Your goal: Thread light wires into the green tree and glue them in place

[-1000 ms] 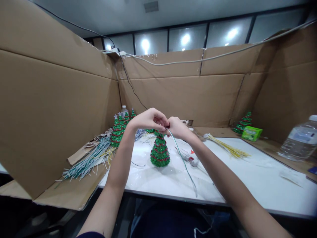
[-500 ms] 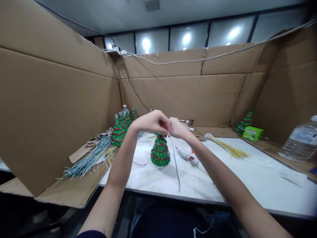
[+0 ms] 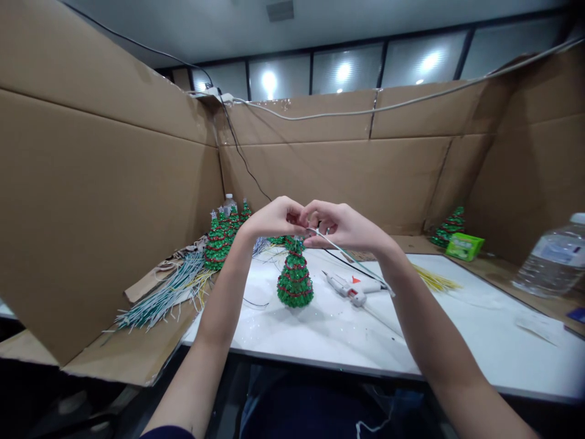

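Note:
A beaded green Christmas tree [image 3: 295,283] with red bands stands upright on the white tabletop [image 3: 292,338], its tip partly covered by my fingers. Just above that tip, my left hand [image 3: 276,217] is closed in a pinch on one end of a thin white-and-green wire [image 3: 354,261]. My right hand [image 3: 350,227] has its fingers curled at the same spot, the wire running between thumb and fingers and trailing down to the right across my wrist. Exactly how the fingertips meet the wire is hard to make out. A white glue gun [image 3: 350,290] lies right of the tree.
More beaded trees [image 3: 218,241] stand at the left beside a bundle of white-and-green wires [image 3: 167,289]. Yellow wires [image 3: 434,278], a green box [image 3: 464,246], another tree [image 3: 450,228] and a large water bottle [image 3: 555,256] are on the right. Cardboard walls [image 3: 320,167] enclose the table.
My right hand has turned and opened up somewhat, moving slightly right. The wire, which hung down beside the tree, now slants off to the right. My left hand has barely moved.

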The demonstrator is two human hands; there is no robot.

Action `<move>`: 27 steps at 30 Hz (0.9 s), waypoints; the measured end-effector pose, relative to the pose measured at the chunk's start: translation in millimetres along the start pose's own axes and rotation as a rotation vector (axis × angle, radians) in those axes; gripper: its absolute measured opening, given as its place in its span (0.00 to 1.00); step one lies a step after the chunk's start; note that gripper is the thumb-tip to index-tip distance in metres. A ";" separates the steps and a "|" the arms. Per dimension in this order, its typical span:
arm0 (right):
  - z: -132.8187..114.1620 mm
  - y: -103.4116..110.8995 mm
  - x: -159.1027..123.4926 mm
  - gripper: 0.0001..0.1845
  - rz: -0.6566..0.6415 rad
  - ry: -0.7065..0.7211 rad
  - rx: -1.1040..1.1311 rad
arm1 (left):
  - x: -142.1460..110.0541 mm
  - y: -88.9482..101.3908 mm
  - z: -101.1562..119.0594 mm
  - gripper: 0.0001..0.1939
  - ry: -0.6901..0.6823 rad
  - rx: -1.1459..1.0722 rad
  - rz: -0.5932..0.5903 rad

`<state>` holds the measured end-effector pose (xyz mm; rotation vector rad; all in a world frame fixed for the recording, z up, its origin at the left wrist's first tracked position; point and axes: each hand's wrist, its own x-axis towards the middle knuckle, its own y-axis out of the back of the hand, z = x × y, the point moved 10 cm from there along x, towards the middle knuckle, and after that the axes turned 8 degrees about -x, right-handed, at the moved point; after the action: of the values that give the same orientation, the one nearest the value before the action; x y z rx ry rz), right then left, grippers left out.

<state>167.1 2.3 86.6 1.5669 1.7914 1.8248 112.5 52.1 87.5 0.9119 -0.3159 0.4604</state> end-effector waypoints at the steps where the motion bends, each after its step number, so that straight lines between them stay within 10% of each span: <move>1: -5.6 1.3 -0.1 0.13 0.016 0.033 -0.010 | -0.7 -1.1 1.0 0.06 -0.005 -0.009 -0.016; 19: 5.1 -16.9 3.6 0.12 -0.077 0.000 -0.026 | -4.1 -17.1 -39.6 0.08 0.216 0.147 -0.269; 27: 25.4 -23.5 7.9 0.14 -0.052 -0.101 -0.048 | -0.9 10.2 -40.6 0.17 0.199 0.225 -0.080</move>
<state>169.3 31.0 65.8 1.5512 1.7148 1.7202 109.3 90.3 70.6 1.0842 -0.0459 0.5148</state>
